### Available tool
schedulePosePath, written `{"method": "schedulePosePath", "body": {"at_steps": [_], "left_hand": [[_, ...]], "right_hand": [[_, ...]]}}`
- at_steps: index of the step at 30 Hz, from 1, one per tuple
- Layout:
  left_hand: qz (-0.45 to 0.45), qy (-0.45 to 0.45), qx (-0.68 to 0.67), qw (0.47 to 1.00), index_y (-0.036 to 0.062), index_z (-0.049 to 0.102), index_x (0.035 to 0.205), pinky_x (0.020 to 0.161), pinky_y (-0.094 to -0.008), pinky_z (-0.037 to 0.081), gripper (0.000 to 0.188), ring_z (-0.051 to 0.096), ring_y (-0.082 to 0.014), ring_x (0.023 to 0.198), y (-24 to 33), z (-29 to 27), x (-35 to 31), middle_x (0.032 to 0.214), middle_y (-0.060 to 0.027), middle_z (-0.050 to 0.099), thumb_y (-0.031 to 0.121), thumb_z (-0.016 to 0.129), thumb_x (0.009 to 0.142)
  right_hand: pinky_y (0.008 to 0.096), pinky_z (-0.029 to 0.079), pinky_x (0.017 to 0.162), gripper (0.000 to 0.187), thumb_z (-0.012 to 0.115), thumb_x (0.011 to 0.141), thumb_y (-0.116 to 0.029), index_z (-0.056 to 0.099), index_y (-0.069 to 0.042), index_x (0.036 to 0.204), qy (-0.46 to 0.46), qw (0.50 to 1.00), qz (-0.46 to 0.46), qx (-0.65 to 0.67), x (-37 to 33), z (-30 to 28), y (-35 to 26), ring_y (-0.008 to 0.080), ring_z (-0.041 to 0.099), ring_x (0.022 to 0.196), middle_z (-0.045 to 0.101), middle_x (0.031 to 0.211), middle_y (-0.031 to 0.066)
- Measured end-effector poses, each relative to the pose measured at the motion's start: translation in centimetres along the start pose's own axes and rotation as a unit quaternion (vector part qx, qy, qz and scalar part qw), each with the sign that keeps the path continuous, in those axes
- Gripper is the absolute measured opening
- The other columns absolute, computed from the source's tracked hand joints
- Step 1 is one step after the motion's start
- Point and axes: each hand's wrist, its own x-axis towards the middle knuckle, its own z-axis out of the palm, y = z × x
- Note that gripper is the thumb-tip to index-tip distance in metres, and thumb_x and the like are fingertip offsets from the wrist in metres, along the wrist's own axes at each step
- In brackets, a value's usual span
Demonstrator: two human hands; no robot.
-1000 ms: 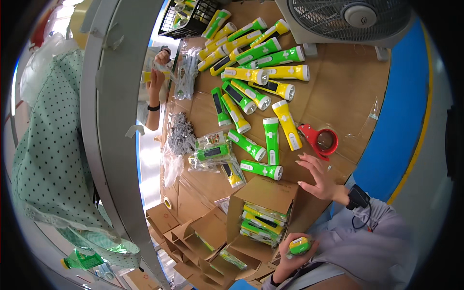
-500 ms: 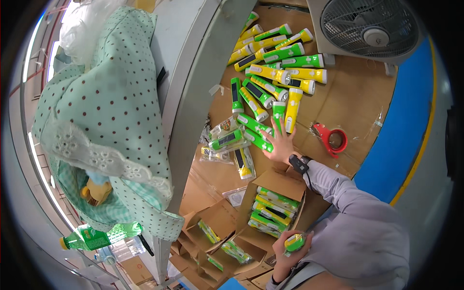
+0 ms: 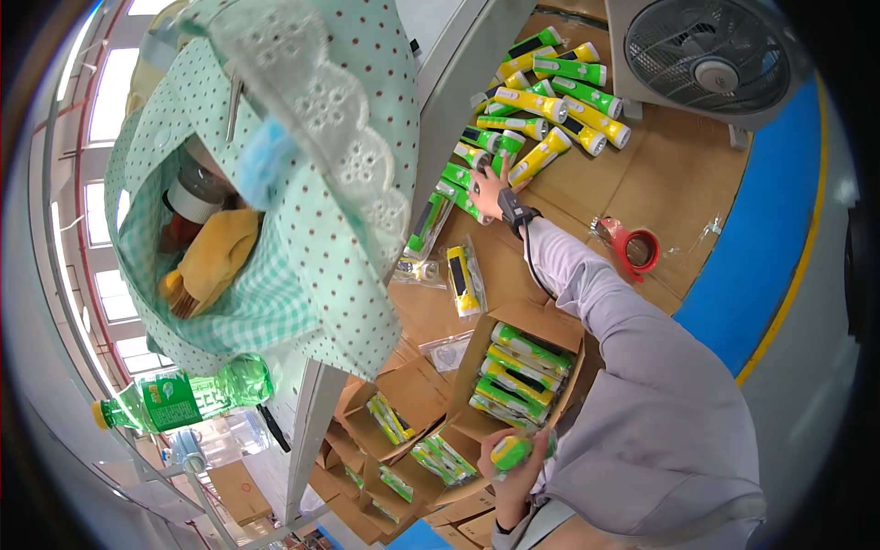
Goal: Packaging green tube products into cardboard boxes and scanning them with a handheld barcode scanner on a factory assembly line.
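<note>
Green-and-yellow flashlights, one hand out, one hand full.
Right hand [image 3: 489, 191] spreads flat on the flashlight heap [image 3: 541, 101], bare cardboard [image 3: 678, 183] rightward; left hand [image 3: 513, 467] grips one flashlight [image 3: 510, 451] beside the box [image 3: 522, 367] showing four packs.

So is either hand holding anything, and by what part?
The left hand holds a green-and-yellow flashlight, wrapped round its body. The right hand lies on the flashlight pile; whether it grips one cannot be told.
</note>
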Motion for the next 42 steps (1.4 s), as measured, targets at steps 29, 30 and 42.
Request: {"method": "schedulePosePath", "body": {"at_steps": [29,30,42], "left_hand": [[-0.215,-0.044,-0.575,0.788,-0.0023,0.048,0.117,0.089,-0.0335,0.048,0.03,0.06,-0.022,0.103,-8.1,-2.4,1.5,0.109,-0.0154,0.062,0.013,0.05,0.091],[-0.179,-0.075,-0.552,0.811,-0.0023,0.047,0.118,0.09,-0.0334,0.048,0.031,0.06,-0.0219,0.104,-8.0,-2.6,1.4,0.11,-0.0152,0.062,0.014,0.049,0.091],[-0.079,-0.187,-0.403,0.892,0.0005,0.056,0.107,0.08,-0.0243,0.046,0.02,0.06,-0.013,0.093,-10.9,-2.2,-0.2,0.099,-0.0078,0.064,0.012,0.055,0.091]], "right_hand": [[0.046,0.049,0.075,0.054,0.063,0.078,-0.029,0.042,-0.006,0.122,-0.238,0.933,-0.259,-0.077,-36.8,-18.9,-3.6,0.0415,0.06,0.087,0.062,0.093,0.0244],[0.0472,0.049,0.073,0.053,0.061,0.078,-0.028,0.041,-0.006,0.122,-0.204,0.936,-0.255,-0.129,-35.7,-18.6,-3.6,0.0422,0.061,0.083,0.062,0.089,0.0239],[0.035,0.053,0.064,0.042,0.064,0.074,-0.023,0.049,0.005,0.102,-0.102,0.82,-0.341,-0.447,-29.4,-7.4,0.2,0.0305,0.063,0.082,0.063,0.089,0.0193]]}}
